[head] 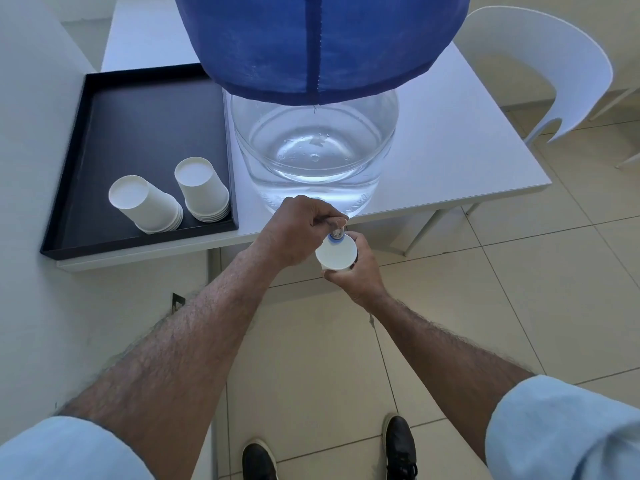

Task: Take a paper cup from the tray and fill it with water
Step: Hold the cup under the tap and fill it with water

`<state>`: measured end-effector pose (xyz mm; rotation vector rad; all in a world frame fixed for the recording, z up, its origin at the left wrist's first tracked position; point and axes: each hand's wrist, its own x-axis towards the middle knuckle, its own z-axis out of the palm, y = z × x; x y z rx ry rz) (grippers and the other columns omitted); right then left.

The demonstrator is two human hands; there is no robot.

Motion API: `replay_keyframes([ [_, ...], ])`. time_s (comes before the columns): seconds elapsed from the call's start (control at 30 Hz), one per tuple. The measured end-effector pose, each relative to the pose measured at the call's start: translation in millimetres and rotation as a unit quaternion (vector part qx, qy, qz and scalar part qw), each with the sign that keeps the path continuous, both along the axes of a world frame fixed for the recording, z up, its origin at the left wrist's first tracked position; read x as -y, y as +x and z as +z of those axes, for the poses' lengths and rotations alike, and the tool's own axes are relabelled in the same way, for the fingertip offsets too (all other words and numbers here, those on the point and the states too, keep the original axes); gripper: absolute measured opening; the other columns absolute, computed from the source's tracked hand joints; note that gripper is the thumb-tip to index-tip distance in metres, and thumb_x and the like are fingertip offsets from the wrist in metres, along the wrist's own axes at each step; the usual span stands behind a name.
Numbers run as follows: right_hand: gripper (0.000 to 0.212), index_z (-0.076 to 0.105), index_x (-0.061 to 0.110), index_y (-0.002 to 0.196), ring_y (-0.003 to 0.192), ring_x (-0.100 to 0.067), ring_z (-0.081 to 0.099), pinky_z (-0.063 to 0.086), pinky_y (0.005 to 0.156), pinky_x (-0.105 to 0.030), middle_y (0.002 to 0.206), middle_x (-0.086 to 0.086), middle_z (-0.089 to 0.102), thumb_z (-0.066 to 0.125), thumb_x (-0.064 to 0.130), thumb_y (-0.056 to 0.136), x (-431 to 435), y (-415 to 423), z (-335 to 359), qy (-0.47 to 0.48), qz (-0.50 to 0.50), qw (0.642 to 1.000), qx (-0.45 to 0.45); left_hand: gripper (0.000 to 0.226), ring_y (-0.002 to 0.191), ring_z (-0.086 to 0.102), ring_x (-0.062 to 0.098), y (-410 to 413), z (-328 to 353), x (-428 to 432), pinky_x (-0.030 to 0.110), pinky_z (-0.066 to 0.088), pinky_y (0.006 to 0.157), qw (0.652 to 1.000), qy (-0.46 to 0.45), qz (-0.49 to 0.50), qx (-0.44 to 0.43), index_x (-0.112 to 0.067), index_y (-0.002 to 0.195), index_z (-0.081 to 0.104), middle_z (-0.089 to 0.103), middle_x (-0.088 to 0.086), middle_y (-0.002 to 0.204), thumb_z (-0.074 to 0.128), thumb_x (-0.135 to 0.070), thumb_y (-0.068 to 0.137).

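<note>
A white paper cup (pixel 336 255) stands upright in my right hand (pixel 358 270), held just below the front edge of the table. Above its mouth is the small blue-ringed tap (pixel 336 234) of a large clear water jug (pixel 313 157). My left hand (pixel 298 228) is closed on the top of that tap. A blue cloth cover (pixel 322 39) drapes over the jug's upper part. On the black tray (pixel 138 109) at the left stand two stacks of upturned white paper cups (pixel 145 204), (pixel 202 188).
The jug and tray rest on a white table (pixel 450 140) against a white wall at the left. A white chair (pixel 540 71) stands at the table's far right. Beige tiled floor and my black shoes (pixel 398 441) lie below.
</note>
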<state>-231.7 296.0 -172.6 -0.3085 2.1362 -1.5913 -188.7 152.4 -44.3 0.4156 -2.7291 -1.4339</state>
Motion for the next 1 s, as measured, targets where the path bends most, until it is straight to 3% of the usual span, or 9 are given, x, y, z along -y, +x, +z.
replay_keyframes([
  [0.13, 0.067, 0.055, 0.024, 0.12, 0.101, -0.025, 0.066, 0.057, 0.085, -0.045, 0.108, -0.005, 0.068, 0.08, 0.01, 0.06, 2, -3, -3, 0.002, 0.001, 1.0, 0.0, 0.016, 0.076, 0.062, -0.008, -3, 0, 3, 0.007, 0.045, 0.069, 1.0, -0.008, -0.001, 0.011, -0.023, 0.1, 0.077, 0.067, -0.025, 0.079, 0.065, -0.025, 0.089],
  [0.27, 0.067, 0.054, 0.022, 0.121, 0.103, -0.025, 0.065, 0.056, 0.083, -0.038, 0.11, -0.006, 0.067, 0.081, 0.01, 0.06, 2, -3, -8, 0.006, 0.002, 1.0, 0.005, 0.017, 0.091, 0.068, 0.009, -3, -3, 3, 0.024, 0.053, 0.079, 1.0, 0.0, -0.001, 0.02, -0.024, 0.1, 0.077, 0.072, -0.018, 0.087, 0.065, -0.027, 0.089],
  [0.43, 0.067, 0.054, 0.019, 0.122, 0.105, -0.027, 0.064, 0.056, 0.086, -0.04, 0.113, -0.007, 0.065, 0.083, 0.005, 0.062, 3, -3, -14, 0.009, -0.002, 1.0, 0.006, 0.016, 0.09, 0.068, 0.014, -4, 2, 3, 0.031, 0.054, 0.079, 1.0, 0.009, 0.004, 0.026, -0.024, 0.099, 0.078, 0.074, -0.015, 0.091, 0.066, -0.028, 0.089],
  [0.53, 0.067, 0.053, 0.024, 0.119, 0.105, -0.025, 0.064, 0.056, 0.087, -0.04, 0.109, 0.003, 0.062, 0.082, 0.009, 0.06, 3, -1, -17, 0.01, 0.0, 1.0, 0.008, 0.016, 0.079, 0.066, 0.005, -4, 0, 4, 0.025, 0.051, 0.07, 1.0, 0.007, 0.002, 0.026, -0.024, 0.098, 0.078, 0.073, -0.019, 0.086, 0.066, -0.028, 0.088],
  [0.6, 0.067, 0.052, 0.027, 0.117, 0.106, -0.024, 0.063, 0.055, 0.087, -0.038, 0.108, 0.008, 0.061, 0.082, 0.011, 0.059, 3, 0, -18, 0.007, -0.002, 1.0, 0.005, 0.016, 0.087, 0.068, 0.009, -4, -1, 4, 0.024, 0.051, 0.076, 1.0, 0.009, 0.002, 0.027, -0.024, 0.099, 0.078, 0.074, -0.016, 0.089, 0.066, -0.028, 0.088],
  [0.83, 0.068, 0.052, 0.024, 0.118, 0.108, -0.026, 0.062, 0.056, 0.088, -0.04, 0.116, -0.005, 0.062, 0.082, 0.011, 0.059, 1, -1, -24, 0.001, -0.008, 1.0, 0.003, 0.017, 0.095, 0.069, 0.01, -5, -1, 4, 0.024, 0.053, 0.083, 1.0, 0.016, 0.0, 0.025, -0.023, 0.1, 0.078, 0.076, -0.012, 0.095, 0.067, -0.028, 0.088],
  [1.0, 0.067, 0.052, 0.024, 0.117, 0.108, -0.026, 0.062, 0.056, 0.086, -0.037, 0.116, -0.006, 0.063, 0.083, 0.001, 0.063, -1, -2, -29, 0.005, -0.011, 1.0, 0.002, 0.015, 0.096, 0.067, -0.002, -5, -1, 6, 0.009, 0.049, 0.082, 1.0, 0.022, -0.006, 0.021, -0.023, 0.099, 0.078, 0.072, -0.02, 0.091, 0.068, -0.025, 0.088],
])
